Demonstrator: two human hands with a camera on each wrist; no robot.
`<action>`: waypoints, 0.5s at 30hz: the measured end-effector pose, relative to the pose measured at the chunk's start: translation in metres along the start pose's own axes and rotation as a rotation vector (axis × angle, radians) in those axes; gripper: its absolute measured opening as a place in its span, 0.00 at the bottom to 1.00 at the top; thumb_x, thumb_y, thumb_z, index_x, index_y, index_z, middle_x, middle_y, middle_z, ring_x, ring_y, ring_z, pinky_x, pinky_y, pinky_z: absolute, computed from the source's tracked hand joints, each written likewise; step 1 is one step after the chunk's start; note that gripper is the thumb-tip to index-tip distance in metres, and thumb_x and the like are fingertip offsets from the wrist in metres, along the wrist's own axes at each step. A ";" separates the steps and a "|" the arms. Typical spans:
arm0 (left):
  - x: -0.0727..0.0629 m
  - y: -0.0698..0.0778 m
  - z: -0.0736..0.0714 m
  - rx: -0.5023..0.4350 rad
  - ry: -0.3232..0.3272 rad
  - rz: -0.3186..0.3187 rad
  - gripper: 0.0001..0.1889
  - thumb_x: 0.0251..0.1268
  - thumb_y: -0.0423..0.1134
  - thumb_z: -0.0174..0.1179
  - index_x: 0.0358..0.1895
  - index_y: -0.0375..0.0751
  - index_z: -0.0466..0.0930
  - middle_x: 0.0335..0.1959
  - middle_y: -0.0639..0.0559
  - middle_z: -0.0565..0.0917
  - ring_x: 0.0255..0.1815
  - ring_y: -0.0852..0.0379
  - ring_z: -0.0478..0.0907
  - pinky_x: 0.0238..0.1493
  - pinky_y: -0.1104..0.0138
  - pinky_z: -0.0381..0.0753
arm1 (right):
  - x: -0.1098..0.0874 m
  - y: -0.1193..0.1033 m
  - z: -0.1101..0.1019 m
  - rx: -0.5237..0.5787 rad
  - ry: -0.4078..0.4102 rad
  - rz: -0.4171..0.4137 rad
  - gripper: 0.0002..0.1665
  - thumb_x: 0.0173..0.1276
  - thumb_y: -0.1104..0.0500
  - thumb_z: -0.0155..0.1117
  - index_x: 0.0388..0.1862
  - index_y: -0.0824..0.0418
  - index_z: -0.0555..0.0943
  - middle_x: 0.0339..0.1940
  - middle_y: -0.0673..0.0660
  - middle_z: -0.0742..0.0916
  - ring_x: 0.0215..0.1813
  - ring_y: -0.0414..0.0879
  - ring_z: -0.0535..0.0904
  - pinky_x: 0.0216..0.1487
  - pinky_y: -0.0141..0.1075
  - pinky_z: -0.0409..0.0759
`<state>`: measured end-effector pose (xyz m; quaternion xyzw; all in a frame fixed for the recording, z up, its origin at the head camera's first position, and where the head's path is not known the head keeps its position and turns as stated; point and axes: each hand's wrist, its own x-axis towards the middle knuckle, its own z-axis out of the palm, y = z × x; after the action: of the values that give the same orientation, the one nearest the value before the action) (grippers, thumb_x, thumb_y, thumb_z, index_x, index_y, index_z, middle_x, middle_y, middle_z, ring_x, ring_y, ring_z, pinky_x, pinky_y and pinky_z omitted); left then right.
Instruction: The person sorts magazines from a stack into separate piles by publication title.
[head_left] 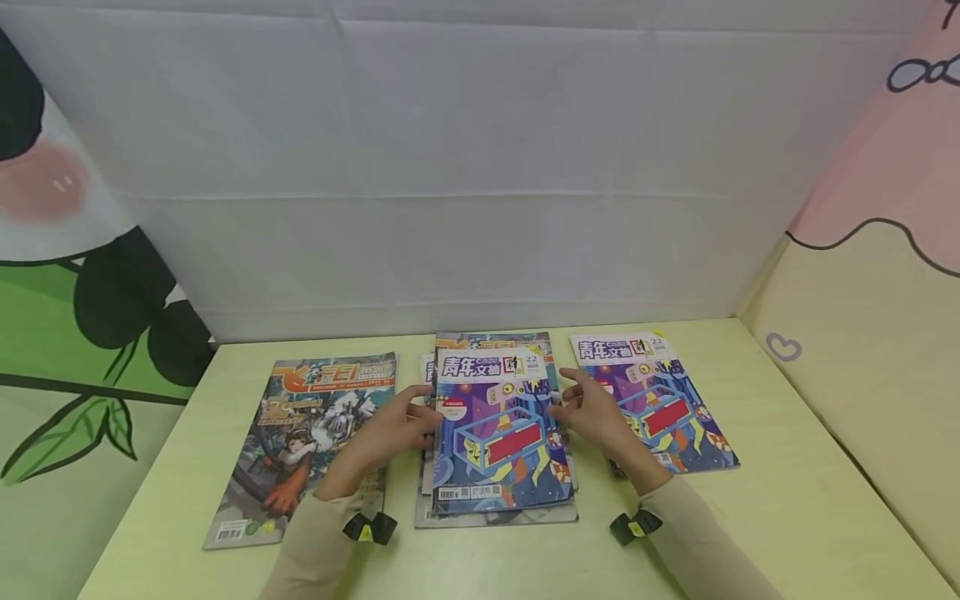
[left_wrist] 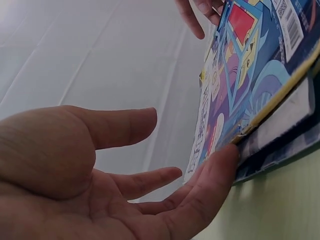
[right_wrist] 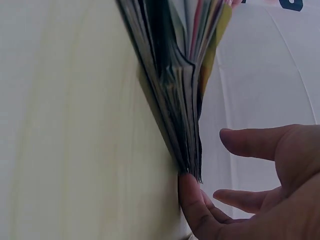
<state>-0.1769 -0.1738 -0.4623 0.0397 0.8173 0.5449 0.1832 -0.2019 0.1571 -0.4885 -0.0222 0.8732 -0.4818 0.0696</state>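
Observation:
A stack of magazines lies at the middle of the table, topped by a purple-and-blue magazine [head_left: 498, 425] with a white title band. Edges of other magazines stick out unevenly beneath it. At the stack's left edge is my left hand [head_left: 393, 429]; the left wrist view shows its fingertips [left_wrist: 225, 157] touching the magazine edges, thumb raised and apart. My right hand [head_left: 596, 412] is at the opposite edge. In the right wrist view its fingers [right_wrist: 192, 195] touch the page edges [right_wrist: 185, 100], and the thumb stands clear. Neither hand pinches the stack.
On the left lies a magazine [head_left: 281, 450] with a dark illustrated cover and an orange title. Another purple-and-blue magazine [head_left: 705, 433] lies on the right, partly behind the right hand. Pale wood-look table [head_left: 810, 533]; a white cloth wall [head_left: 480, 167] rises behind it.

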 end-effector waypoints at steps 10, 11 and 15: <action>0.001 0.006 0.013 -0.038 0.051 -0.040 0.33 0.85 0.35 0.61 0.84 0.26 0.61 0.62 0.26 0.83 0.49 0.37 0.92 0.59 0.46 0.91 | -0.004 -0.002 -0.001 -0.018 -0.013 -0.006 0.46 0.75 0.64 0.76 0.85 0.73 0.66 0.57 0.70 0.86 0.51 0.57 0.86 0.46 0.45 0.91; 0.002 0.006 0.014 -0.040 0.052 -0.036 0.33 0.85 0.34 0.62 0.84 0.26 0.62 0.62 0.26 0.83 0.48 0.38 0.92 0.58 0.47 0.91 | -0.004 -0.002 -0.001 -0.023 -0.011 -0.002 0.46 0.75 0.64 0.77 0.85 0.73 0.66 0.57 0.70 0.86 0.51 0.57 0.86 0.47 0.47 0.91; 0.003 0.005 0.019 -0.023 0.056 -0.016 0.32 0.85 0.34 0.62 0.82 0.24 0.63 0.60 0.27 0.84 0.47 0.39 0.91 0.57 0.47 0.92 | -0.003 -0.002 -0.001 -0.043 -0.004 0.022 0.46 0.75 0.63 0.76 0.85 0.74 0.66 0.58 0.70 0.87 0.53 0.58 0.86 0.51 0.50 0.91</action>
<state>-0.1739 -0.1542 -0.4647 0.0159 0.8160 0.5537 0.1651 -0.1989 0.1574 -0.4865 -0.0154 0.8834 -0.4622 0.0762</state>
